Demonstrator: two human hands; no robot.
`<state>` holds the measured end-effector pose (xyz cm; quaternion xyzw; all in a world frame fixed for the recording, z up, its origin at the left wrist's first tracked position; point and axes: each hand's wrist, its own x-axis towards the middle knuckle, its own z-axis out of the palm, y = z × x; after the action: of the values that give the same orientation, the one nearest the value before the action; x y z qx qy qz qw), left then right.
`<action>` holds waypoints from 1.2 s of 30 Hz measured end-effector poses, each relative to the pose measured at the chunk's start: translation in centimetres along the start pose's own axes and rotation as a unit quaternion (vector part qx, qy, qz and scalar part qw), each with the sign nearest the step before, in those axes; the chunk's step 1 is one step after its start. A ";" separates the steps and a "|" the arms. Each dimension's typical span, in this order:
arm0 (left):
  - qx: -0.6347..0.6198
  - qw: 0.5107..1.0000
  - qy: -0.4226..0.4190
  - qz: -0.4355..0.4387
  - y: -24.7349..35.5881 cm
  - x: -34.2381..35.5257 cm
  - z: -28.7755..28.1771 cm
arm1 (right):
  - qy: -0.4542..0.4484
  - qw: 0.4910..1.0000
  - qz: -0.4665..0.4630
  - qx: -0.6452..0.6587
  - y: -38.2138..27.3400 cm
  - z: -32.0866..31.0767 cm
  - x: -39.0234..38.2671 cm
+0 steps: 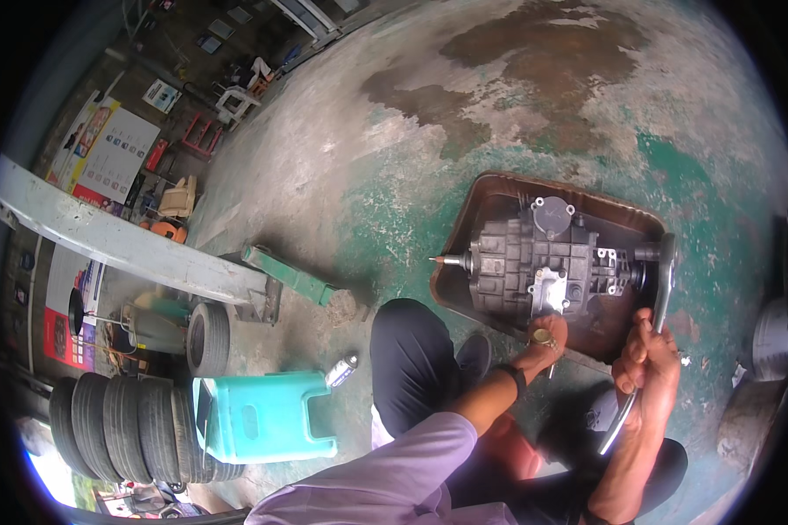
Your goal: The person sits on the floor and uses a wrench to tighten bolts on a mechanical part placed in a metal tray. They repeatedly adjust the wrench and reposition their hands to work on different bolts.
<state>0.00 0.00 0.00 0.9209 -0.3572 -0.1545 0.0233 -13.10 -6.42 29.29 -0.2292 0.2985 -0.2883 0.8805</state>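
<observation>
Gearbox (534,262) lying on its side in a rusty tray (490,197) on the floor. Right hand (646,354), at the tray's near right corner, is closed round a long steel bar (661,297) reaching to the gearbox's right end. Left hand (545,337), at the tray's near edge, pinches a small brass part (542,336). The cast housing looks heavy, rigid and probably oily; grip its ribs or end flanges.

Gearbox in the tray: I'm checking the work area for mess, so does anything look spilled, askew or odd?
The gearbox lies on its side in a brown drip tray on the floor. Dark stains blotch the worn green paint beyond it, dry or wet unclear. A spray can lies tipped beside the teal stool.
</observation>
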 end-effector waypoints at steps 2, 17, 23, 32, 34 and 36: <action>0.047 0.997 0.035 0.056 -0.5 -0.1 0.3 | -0.004 1.000 -0.006 0.002 -0.1 0.0 0.0; -0.074 0.997 0.012 -0.003 -0.1 -0.3 0.7 | 0.005 1.000 -0.005 0.023 -0.3 -0.7 0.4; -0.165 0.972 0.000 -0.168 1.9 0.2 0.5 | 0.019 1.000 0.006 0.021 -0.2 -0.3 0.5; -0.071 0.996 -0.022 0.038 -0.5 -0.3 -0.6 | 0.024 0.999 0.015 0.028 -1.1 -1.2 0.7; -0.026 0.998 -0.033 0.040 -0.4 -0.5 -1.0 | 0.039 0.999 0.011 0.021 -1.4 -1.4 0.5; 0.015 0.998 -0.010 0.055 -0.2 -0.5 -1.6 | 0.039 0.999 0.008 0.018 -1.8 -1.5 0.5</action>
<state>0.26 0.34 1.62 0.8983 -0.4102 -0.1568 0.0147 -14.37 -8.40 29.03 -0.1998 0.3289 -0.2955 0.8744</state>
